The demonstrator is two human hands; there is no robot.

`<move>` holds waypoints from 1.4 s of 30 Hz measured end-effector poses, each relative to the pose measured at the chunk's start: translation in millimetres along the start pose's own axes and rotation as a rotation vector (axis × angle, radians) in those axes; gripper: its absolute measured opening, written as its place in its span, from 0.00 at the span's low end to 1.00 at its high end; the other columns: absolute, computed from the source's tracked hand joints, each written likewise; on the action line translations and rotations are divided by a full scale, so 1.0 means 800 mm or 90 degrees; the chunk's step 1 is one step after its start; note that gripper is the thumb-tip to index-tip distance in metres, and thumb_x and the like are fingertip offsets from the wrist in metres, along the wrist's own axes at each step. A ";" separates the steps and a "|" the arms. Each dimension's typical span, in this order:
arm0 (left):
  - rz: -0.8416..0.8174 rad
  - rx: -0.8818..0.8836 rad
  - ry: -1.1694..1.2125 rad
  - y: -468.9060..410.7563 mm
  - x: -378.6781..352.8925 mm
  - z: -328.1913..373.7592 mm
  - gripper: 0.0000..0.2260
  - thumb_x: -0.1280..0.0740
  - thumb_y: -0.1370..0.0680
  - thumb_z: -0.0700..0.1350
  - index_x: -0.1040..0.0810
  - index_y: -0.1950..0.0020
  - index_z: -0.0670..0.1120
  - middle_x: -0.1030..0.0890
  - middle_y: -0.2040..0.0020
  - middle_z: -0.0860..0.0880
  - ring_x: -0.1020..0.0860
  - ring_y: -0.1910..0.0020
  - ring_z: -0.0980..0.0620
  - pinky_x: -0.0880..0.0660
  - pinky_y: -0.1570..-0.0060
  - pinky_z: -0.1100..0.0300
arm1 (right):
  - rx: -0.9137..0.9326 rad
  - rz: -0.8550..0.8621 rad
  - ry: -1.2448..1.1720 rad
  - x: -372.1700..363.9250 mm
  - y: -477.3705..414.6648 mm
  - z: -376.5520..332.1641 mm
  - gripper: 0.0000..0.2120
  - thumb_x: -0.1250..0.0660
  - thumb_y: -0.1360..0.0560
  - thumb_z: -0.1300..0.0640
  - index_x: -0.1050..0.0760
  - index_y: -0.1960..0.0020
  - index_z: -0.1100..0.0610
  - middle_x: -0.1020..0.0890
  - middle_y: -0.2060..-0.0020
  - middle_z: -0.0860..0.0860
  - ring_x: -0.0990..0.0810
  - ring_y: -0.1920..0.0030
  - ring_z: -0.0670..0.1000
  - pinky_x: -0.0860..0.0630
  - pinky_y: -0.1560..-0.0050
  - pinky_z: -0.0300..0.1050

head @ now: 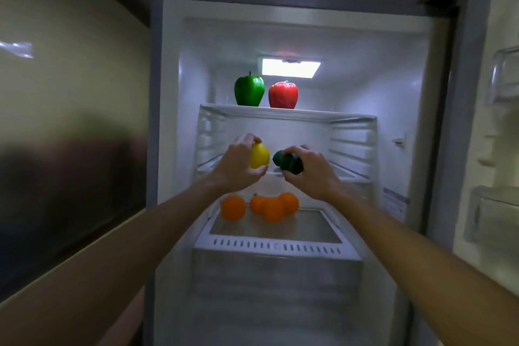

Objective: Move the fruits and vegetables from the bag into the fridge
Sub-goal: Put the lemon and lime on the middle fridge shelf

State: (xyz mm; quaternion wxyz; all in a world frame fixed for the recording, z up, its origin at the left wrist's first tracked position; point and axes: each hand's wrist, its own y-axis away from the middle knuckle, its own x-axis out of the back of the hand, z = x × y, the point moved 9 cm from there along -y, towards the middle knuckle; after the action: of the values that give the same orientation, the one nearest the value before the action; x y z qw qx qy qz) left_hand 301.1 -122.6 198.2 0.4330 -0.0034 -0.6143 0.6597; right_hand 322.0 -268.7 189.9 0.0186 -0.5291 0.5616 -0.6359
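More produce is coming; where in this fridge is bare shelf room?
Top shelf: bare right of the red pepper. Middle shelf: bare beside left hand and right hand. Bottom shelf: bare in front of the oranges, crowded at back.

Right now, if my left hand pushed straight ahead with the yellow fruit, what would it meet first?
Probably only the fridge's back wall: left hand and yellow fruit point into the open middle shelf; depth unclear.

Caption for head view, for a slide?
Left hand holds a lemon, right hand a green vegetable, at the middle shelf of the fridge.
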 end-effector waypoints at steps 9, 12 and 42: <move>-0.060 0.057 0.001 -0.055 -0.056 -0.071 0.25 0.24 0.32 0.47 0.27 0.37 0.45 0.24 0.42 0.42 0.25 0.47 0.46 0.27 0.53 0.57 | -0.051 -0.008 0.008 -0.041 -0.058 0.056 0.20 0.28 0.28 0.58 0.27 0.37 0.55 0.28 0.47 0.52 0.27 0.48 0.50 0.30 0.50 0.39; -0.073 0.059 0.009 -0.070 -0.072 -0.088 0.25 0.25 0.32 0.48 0.26 0.36 0.46 0.23 0.41 0.43 0.24 0.46 0.46 0.28 0.52 0.59 | -0.062 -0.017 0.023 -0.054 -0.076 0.073 0.20 0.29 0.28 0.57 0.27 0.37 0.54 0.25 0.46 0.53 0.27 0.48 0.49 0.31 0.50 0.40; -0.174 0.103 -0.048 -0.105 -0.123 -0.133 0.28 0.28 0.29 0.48 0.31 0.31 0.45 0.26 0.36 0.42 0.29 0.39 0.45 0.32 0.49 0.58 | -0.071 -0.082 0.039 -0.093 -0.113 0.110 0.21 0.30 0.26 0.52 0.30 0.35 0.55 0.26 0.42 0.55 0.27 0.46 0.52 0.28 0.47 0.43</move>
State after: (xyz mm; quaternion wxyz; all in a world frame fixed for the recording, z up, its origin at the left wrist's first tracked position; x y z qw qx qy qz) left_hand 466.8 -104.1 188.5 0.4940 0.1397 -0.5696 0.6419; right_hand 467.1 -250.9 191.0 -0.0690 -0.5445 0.5614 -0.6193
